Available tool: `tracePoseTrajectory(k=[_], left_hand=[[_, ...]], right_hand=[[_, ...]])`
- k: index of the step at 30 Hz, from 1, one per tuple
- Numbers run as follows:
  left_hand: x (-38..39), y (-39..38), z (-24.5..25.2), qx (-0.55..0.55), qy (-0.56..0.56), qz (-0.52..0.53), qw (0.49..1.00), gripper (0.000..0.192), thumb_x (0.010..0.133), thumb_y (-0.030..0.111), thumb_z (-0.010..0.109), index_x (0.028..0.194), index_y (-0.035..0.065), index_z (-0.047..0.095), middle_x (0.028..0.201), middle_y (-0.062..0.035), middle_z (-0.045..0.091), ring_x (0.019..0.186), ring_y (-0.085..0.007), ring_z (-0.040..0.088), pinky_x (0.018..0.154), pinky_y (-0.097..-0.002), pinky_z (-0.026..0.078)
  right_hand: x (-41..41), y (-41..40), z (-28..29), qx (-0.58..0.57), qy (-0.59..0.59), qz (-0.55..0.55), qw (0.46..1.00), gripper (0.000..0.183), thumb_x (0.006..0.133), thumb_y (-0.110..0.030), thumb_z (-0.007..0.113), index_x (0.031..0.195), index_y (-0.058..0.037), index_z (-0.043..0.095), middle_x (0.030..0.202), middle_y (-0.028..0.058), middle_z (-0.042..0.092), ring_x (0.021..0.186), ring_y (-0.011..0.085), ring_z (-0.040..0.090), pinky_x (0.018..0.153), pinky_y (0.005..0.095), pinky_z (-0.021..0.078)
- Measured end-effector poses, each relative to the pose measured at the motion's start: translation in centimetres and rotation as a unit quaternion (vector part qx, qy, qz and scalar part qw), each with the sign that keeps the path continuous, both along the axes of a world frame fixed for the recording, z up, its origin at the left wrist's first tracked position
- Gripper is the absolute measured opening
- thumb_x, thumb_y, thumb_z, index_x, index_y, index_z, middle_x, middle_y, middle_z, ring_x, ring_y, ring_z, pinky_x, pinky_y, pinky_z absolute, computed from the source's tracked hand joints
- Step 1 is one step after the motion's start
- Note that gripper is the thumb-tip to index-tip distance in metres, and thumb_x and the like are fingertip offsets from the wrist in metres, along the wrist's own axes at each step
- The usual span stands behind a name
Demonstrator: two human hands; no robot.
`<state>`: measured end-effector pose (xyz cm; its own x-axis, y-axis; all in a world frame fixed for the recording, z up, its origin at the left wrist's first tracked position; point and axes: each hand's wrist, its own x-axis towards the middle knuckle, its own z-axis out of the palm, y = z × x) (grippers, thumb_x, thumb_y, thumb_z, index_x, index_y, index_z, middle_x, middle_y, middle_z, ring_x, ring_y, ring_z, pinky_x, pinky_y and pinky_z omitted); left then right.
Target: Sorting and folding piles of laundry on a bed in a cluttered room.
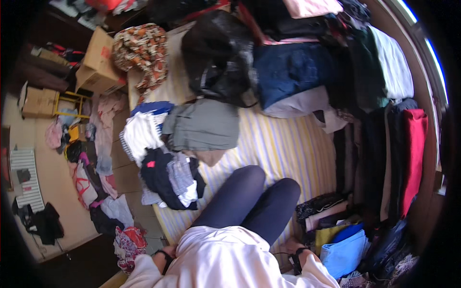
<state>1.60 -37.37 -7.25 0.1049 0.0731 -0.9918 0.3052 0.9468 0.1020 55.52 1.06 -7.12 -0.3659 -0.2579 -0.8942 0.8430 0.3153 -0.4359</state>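
Note:
My left hand (170, 250) is down beside my left hip at the bed's edge, its fingers mostly hidden by my light top. My right hand (293, 245) is low by my right hip, close to the bed sheet; its fingers are unclear. Both wrists wear dark bands. Before me on the striped bed sheet (288, 144) lie a pile of grey-green folded clothes (205, 124), a white garment stack (142, 133) and a dark pile with a checked garment (180, 171). Folded light-blue cloth (344, 253) lies right of my right hand.
A shiny black bag (219, 57), folded jeans (291, 72) and a patterned cloth bundle (144, 50) sit farther up the bed. Hanging or stacked garments, one red (414, 158), line the right wall. Clothes litter the tiled floor (126, 180) near cardboard boxes (101, 64) and a radiator (27, 176).

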Motion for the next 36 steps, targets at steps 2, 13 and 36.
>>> tracePoseTrajectory(k=[2,13,36], left_hand=[[1.1,2.9,-0.3,-0.005,0.020,-0.011,1.000,0.037,0.092,0.030,0.048,0.119,0.0085,0.063,0.118,-0.0181,0.063,0.102,-0.0326,0.062,0.084,-0.0432,0.050],[8.9,7.6,-0.2,-0.021,0.139,-0.011,0.990,0.038,0.092,0.031,0.049,0.117,0.0065,0.064,0.115,-0.0191,0.064,0.103,-0.0337,0.063,0.084,-0.0436,0.050],[29.2,-3.6,4.1,-0.041,0.561,0.283,0.777,0.040,0.092,0.031,0.049,0.106,-0.0010,0.066,0.104,-0.0225,0.067,0.101,-0.0378,0.064,0.082,-0.0449,0.050]], right_hand=[[1.2,1.8,-1.2,-0.009,-0.005,-0.014,1.000,0.026,0.088,-0.023,0.058,0.089,-0.0002,0.071,0.079,0.0048,0.070,0.071,0.0176,0.066,0.060,0.0327,0.0522],[9.1,4.9,-0.4,-0.047,-0.024,-0.031,0.998,0.025,0.087,-0.024,0.059,0.091,-0.0018,0.070,0.080,0.0060,0.070,0.072,0.0199,0.066,0.061,0.0338,0.0522],[4.4,14.4,-4.1,-0.051,0.053,0.316,0.946,0.024,0.086,-0.026,0.059,0.094,-0.0050,0.069,0.082,0.0087,0.070,0.075,0.0247,0.066,0.064,0.0361,0.0522]])
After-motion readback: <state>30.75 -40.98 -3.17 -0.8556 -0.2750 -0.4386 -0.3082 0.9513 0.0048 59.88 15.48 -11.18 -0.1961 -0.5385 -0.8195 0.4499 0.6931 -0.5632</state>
